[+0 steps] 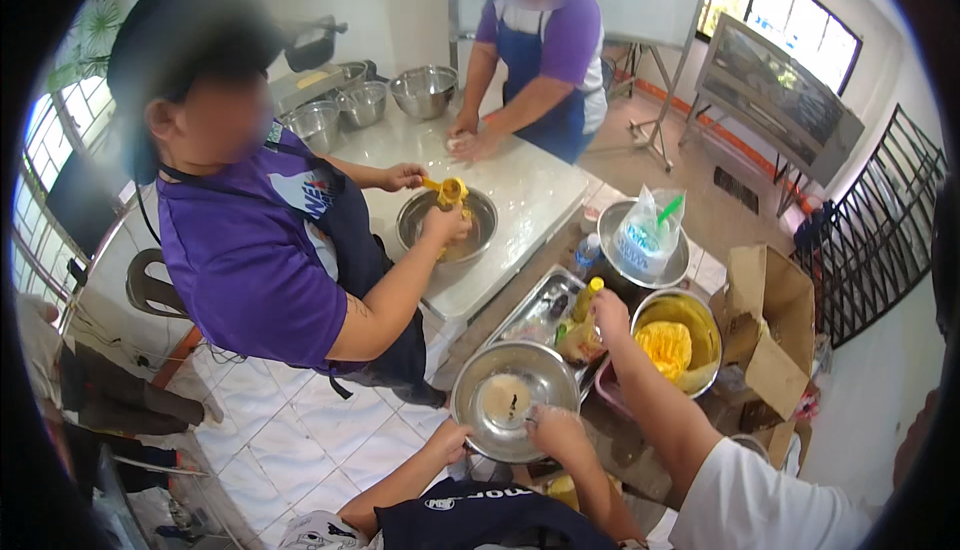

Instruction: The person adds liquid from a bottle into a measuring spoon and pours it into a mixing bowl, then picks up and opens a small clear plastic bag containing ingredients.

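A wide stainless steel mixing bowl (476, 370) is held in front of my dark apron. Inside it sits a pale tan, grainy mass (504, 398) with a few dark bits on top. My left hand (448, 442) grips the bowl's near left rim. Over the near right rim is my right hand (556, 432), its fingers curled down at the bowl's inner wall with whitish residue on them. Whether those fingers pinch anything is hidden.
A co-worker's white-sleeved arm (660, 400) reaches in from the right to a yellow-capped bottle (589, 299). A steel pot (712, 325) holds a yellow bag. Across the white table (525, 175), one person holds a yellow tool over a bowl; another works with both hands. An open cardboard box (772, 310) stands right.
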The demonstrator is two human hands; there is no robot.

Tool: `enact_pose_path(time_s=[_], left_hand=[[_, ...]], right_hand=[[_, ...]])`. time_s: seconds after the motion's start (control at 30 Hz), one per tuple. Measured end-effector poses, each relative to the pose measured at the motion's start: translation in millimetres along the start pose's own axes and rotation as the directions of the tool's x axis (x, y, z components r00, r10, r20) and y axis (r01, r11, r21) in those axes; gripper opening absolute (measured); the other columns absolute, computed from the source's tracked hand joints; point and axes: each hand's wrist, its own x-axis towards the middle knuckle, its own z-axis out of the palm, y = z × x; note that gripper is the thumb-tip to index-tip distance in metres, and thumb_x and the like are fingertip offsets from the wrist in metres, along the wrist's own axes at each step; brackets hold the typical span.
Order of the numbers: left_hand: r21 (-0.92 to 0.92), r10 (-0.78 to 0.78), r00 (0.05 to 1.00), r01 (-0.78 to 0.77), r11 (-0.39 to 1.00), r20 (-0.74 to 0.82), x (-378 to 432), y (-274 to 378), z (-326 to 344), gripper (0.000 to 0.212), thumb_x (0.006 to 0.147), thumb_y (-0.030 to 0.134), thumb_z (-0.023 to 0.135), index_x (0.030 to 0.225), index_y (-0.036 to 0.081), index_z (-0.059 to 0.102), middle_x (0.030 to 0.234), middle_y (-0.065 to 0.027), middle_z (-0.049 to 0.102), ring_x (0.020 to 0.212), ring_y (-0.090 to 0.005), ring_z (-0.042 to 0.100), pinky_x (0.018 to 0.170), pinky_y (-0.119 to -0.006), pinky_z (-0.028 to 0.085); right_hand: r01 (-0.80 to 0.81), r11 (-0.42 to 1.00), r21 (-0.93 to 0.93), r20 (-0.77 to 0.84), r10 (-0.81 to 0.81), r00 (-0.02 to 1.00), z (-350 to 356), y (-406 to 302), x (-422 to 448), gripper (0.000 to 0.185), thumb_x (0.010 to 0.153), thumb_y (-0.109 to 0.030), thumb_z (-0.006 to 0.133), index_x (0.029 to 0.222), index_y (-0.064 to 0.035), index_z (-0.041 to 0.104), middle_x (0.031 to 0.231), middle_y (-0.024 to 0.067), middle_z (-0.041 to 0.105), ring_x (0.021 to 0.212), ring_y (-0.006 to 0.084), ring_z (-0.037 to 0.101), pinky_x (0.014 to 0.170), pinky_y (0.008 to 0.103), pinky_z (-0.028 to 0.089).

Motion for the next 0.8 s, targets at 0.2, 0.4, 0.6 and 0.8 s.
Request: enact_pose_path(time_s=[0.2,0.4,0.6,0.8], left_hand=[[-0.021,-0.024,0.999,0.024,0.999,0.036,17,-4,-20,0.049,0.072,-0.001,0.052,0.12,0.004,0.042,0.106,-0.0146,0.056,0.094,-0.0308,0.058,0.075,-0.05,0.051],[-0.029,-0.033,0.998,0.032,0.999,-0.048,-18,11,-12,0.047,0.072,-0.001,0.049,0.119,0.002,0.04,0.108,-0.0175,0.052,0.091,-0.0316,0.058,0.073,-0.046,0.052],[-0.041,-0.073,0.996,0.071,0.997,-0.044,-6,5,-31,0.052,0.073,-0.005,0.043,0.123,0.003,0.034,0.113,-0.0191,0.048,0.093,-0.0328,0.057,0.075,-0.047,0.051],[-0.1,-0.053,0.997,0.048,0.994,-0.054,-4,17,-28,0.049,0.072,-0.004,0.044,0.12,-0.001,0.036,0.108,-0.0192,0.051,0.093,-0.0331,0.057,0.073,-0.046,0.052]], right_hand=[[0.373,0.909,0.184,-0.636,-0.179,0.751,-5,-4,5,0.021,0.071,-0.013,0.061,0.09,-0.0033,0.059,0.079,0.0167,0.058,0.075,0.0333,0.056,0.068,0.0418,0.044],[0.379,0.888,0.259,-0.691,-0.104,0.715,7,-1,11,0.026,0.068,-0.004,0.064,0.093,-0.0031,0.058,0.081,0.0148,0.057,0.077,0.0326,0.055,0.069,0.0405,0.043],[0.246,0.903,0.354,-0.596,0.015,0.803,24,26,6,0.031,0.072,-0.008,0.063,0.102,-0.0047,0.056,0.088,0.015,0.058,0.085,0.034,0.054,0.074,0.0416,0.042],[0.189,0.93,0.315,-0.663,0.073,0.745,38,51,-2,0.028,0.075,-0.014,0.062,0.101,-0.0069,0.057,0.086,0.0121,0.058,0.085,0.0301,0.054,0.074,0.0392,0.041]])
